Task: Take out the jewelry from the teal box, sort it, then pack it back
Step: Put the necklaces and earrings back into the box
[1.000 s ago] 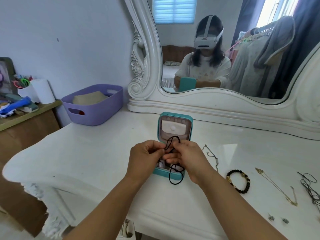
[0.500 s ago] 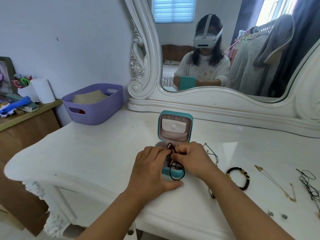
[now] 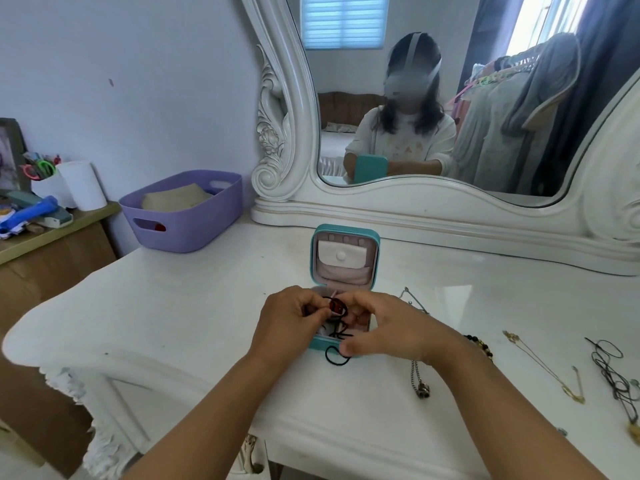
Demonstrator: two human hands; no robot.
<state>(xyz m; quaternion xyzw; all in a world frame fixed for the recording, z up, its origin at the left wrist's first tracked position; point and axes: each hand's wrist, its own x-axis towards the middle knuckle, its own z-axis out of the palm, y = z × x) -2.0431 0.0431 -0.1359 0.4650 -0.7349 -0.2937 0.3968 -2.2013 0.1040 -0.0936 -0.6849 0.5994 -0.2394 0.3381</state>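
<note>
Over the last second both hands have come down from just above the teal box (image 3: 345, 258) to its open tray, and the black cord necklace (image 3: 337, 336), which hung in a loose loop between them, is now mostly bundled inside. One loop still spills over the front edge at 6 o'clock of the box, lying on the worktop (image 3: 173, 323). The left hand (image 3: 289, 322) has its fingers curled, the grip pinching the cord near a dark reddish pendant; the right hand (image 3: 391, 329) is curled too, its fingertips closed on the cord over the tray, thumb by the stray loop. That reads as packing under way: this piece is nearly stowed.

The box stands at the worktop's centre, lid upright. At 3 o'clock of it wait a silver chain (image 3: 417, 372), a dark bead bracelet (image 3: 479, 344), a gold chain (image 3: 543, 367) and a black cord tangle (image 3: 613, 375).

No brand, label or writing is legible anywhere.
</note>
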